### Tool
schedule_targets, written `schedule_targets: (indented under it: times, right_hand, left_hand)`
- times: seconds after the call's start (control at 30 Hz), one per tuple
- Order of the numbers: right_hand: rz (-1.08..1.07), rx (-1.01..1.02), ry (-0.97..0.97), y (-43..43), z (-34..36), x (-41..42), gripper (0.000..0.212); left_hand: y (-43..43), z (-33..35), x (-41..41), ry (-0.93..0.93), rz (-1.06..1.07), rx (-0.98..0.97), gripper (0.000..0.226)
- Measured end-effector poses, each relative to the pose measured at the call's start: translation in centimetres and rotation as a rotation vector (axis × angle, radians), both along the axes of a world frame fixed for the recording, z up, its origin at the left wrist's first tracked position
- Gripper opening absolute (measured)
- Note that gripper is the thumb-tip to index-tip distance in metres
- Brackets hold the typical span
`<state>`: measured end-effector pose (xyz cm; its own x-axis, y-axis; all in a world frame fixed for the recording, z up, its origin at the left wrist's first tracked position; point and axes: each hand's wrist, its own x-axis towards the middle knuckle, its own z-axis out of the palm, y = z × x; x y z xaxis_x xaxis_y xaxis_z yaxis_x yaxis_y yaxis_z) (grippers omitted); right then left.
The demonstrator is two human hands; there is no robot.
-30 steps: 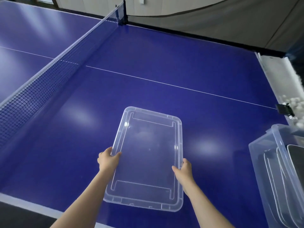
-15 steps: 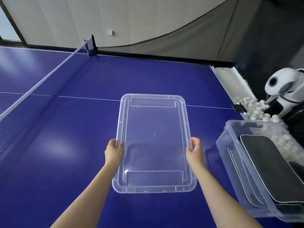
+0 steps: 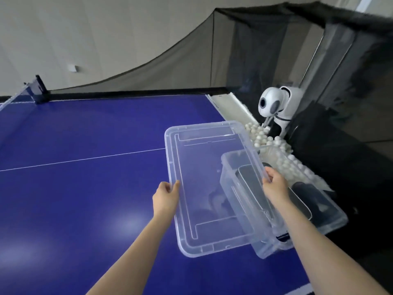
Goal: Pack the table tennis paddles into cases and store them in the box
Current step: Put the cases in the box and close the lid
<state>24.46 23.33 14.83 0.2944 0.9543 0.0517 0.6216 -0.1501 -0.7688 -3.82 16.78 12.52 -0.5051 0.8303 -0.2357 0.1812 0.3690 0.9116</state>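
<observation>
On the blue table (image 3: 85, 188), at its right edge, sits the box (image 3: 333, 220), cases (image 3: 306, 196) seemingly inside; your left hand (image 3: 167, 196) and right hand (image 3: 275, 185) grip the lid (image 3: 208, 188) by its sides, partly over it: align corners before pressing down

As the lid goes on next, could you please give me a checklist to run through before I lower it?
1. Grip: left hand and right hand hold the lid by its long edges: ok.
2. Alignment: lid squarely over box: not ok, it overlaps only the box's left part.
3. Contents: cases lie inside the box: ok.
4. Clearance: cases below the rim: cannot tell.
5. Support: box fully on the table: cannot tell.
</observation>
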Motion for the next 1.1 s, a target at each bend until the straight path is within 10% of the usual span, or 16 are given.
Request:
schedule_targets:
  times: [0.47,1.1]
  right_hand:
    - [0.048,-0.079,-0.158,5.1,-2.4,21.5,0.042]
    - [0.215,-0.102,-0.323,9.2,-6.4,23.6,0.045]
  left_hand:
    - [3.3,-2.1,21.6,0.138,-0.008,-0.052,0.037]
    - [5.6,-5.1,26.7,0.359,0.171,-0.167,0.037]
